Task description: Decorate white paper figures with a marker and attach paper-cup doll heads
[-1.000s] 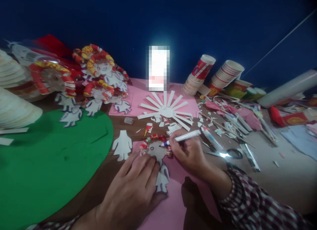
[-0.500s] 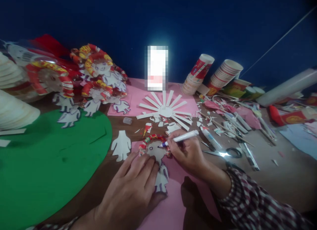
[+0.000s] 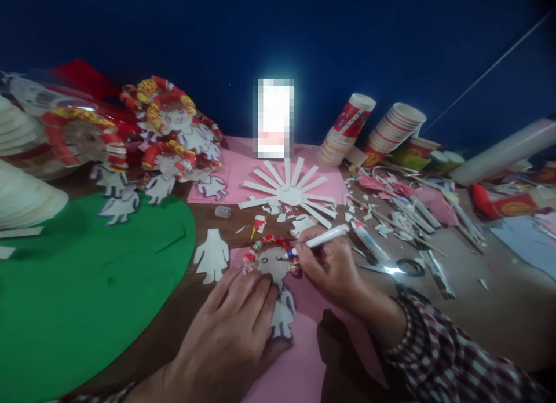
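Note:
A paper doll (image 3: 284,316) with a purple-outlined dress and a wrapped red, green and gold ring of hair lies on a pink sheet (image 3: 299,368). One small drawn eye shows on its pale round face. My left hand (image 3: 234,316) rests flat over the doll's lower face and side, fingers stretched out and hiding part of it. Pinched in my right hand (image 3: 332,261) is a white marker (image 3: 319,239), its purple-blue tip at the right half of the face beside a short dark stroke. To the left lies a plain white paper body cutout (image 3: 212,255).
A green round sheet (image 3: 143,275) covers the left. Finished dolls (image 3: 174,125) pile behind it. Farther back are a fan of white strips (image 3: 290,195), a blurred-out bright screen (image 3: 273,119) and stacked paper cups (image 3: 395,128). Scissors (image 3: 395,268) and scraps lie at right.
The marker's tip has shifted very slightly on the right half of the doll's face. My left hand stays in place, and the rest looks the same.

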The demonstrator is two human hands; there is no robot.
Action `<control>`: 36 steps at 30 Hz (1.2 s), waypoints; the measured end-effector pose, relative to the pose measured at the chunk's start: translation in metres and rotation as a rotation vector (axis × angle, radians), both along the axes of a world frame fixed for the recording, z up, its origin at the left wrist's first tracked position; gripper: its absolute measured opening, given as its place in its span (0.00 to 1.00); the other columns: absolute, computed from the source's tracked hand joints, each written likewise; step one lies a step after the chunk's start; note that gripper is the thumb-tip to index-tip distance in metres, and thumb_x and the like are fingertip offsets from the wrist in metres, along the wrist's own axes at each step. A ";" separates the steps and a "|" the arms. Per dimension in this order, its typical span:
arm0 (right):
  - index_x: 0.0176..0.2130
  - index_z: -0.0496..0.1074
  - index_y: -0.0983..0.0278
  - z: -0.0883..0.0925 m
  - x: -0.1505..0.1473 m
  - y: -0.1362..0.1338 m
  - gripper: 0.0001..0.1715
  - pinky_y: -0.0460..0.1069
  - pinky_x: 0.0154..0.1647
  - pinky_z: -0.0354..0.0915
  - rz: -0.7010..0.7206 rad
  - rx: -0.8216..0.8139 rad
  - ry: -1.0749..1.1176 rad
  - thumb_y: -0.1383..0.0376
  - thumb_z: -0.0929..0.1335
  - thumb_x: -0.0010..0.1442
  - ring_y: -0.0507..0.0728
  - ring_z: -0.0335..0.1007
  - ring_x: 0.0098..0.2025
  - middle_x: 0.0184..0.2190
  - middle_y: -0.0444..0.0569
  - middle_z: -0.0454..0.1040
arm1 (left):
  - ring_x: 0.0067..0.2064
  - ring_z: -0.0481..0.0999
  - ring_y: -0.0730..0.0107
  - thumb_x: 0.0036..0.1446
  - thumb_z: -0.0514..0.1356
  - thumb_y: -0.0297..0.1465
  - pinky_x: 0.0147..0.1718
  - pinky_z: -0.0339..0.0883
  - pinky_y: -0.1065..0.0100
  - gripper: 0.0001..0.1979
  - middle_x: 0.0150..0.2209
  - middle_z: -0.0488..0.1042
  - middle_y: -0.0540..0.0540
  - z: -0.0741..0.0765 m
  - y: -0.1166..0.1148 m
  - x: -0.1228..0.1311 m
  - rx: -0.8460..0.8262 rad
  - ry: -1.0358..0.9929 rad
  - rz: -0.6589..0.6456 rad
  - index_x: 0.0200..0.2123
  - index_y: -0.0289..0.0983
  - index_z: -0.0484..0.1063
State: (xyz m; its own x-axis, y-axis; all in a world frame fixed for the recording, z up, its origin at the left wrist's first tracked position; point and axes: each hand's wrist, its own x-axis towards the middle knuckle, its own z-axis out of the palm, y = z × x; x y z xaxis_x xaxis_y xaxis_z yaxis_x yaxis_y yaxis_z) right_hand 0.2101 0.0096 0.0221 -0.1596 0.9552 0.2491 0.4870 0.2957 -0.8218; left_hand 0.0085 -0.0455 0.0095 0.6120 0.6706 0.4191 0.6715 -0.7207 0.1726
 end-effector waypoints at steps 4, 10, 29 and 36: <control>0.33 0.67 0.62 -0.003 0.002 0.000 0.02 0.45 0.25 0.67 0.008 -0.013 0.014 0.67 0.66 0.60 0.53 0.72 0.27 0.25 0.46 0.74 | 0.52 0.69 0.55 0.63 0.54 0.42 0.62 0.48 0.53 0.21 0.47 0.76 0.41 0.000 0.000 0.000 -0.001 0.006 0.004 0.49 0.33 0.74; 0.34 0.67 0.63 -0.003 0.001 -0.001 0.01 0.45 0.24 0.67 -0.010 -0.018 0.016 0.67 0.65 0.60 0.53 0.71 0.24 0.21 0.44 0.72 | 0.52 0.70 0.55 0.63 0.54 0.43 0.62 0.49 0.52 0.22 0.48 0.76 0.41 0.000 0.000 0.000 0.009 0.011 0.007 0.48 0.32 0.75; 0.33 0.67 0.63 0.001 -0.001 -0.001 0.04 0.43 0.22 0.63 -0.030 0.046 0.041 0.67 0.65 0.62 0.49 0.68 0.22 0.22 0.42 0.71 | 0.52 0.70 0.54 0.64 0.53 0.43 0.62 0.48 0.53 0.23 0.47 0.77 0.41 -0.001 0.000 0.000 0.015 -0.006 0.004 0.48 0.31 0.75; 0.31 0.68 0.63 0.001 -0.001 -0.001 0.06 0.44 0.20 0.62 -0.047 0.072 -0.055 0.66 0.65 0.61 0.50 0.66 0.20 0.17 0.41 0.69 | 0.52 0.70 0.55 0.65 0.51 0.44 0.61 0.48 0.53 0.24 0.48 0.77 0.40 -0.001 0.000 0.000 0.010 -0.005 -0.001 0.49 0.31 0.74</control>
